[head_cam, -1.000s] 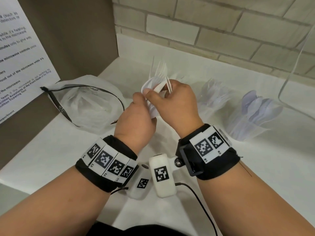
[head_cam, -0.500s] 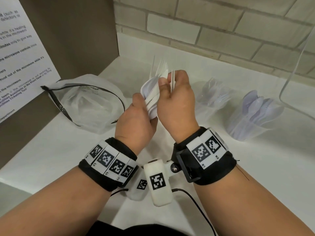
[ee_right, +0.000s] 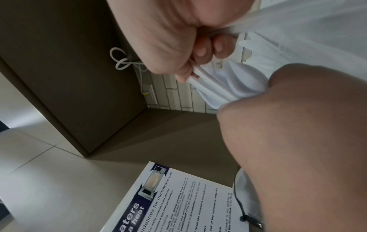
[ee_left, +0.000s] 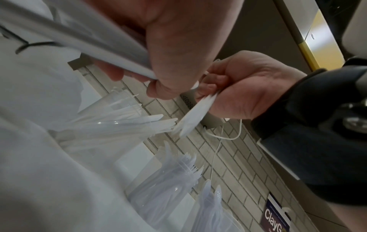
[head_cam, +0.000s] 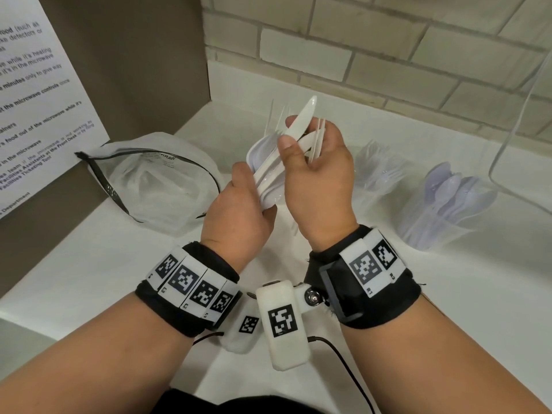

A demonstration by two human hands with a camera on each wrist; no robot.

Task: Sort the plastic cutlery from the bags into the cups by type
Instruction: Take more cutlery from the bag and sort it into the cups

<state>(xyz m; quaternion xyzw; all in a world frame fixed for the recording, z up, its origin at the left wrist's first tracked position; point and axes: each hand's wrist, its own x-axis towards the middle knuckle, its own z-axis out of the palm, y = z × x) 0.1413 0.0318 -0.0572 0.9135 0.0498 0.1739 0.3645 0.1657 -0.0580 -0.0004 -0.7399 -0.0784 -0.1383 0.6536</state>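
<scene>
A white plastic knife [head_cam: 298,122] now juts up toward one o'clock from the bundle, pinched by the right hand [head_cam: 316,180]. Half a second ago no blade showed above that hand's fingers.

Right hand [head_cam: 316,180] hides the knife cup [ee_left: 111,124].

Cutlery bundle [head_cam: 270,171] in the left hand's [head_cam: 236,216] grip: smooth white plastic, faintly glossy. Bag [head_cam: 155,186] left of the grip: thin translucent plastic film, crinkled, black-edged. Cups [head_cam: 430,231] to the right: clear glossy plastic; counter [head_cam: 89,264] beneath: smooth matt white.
</scene>
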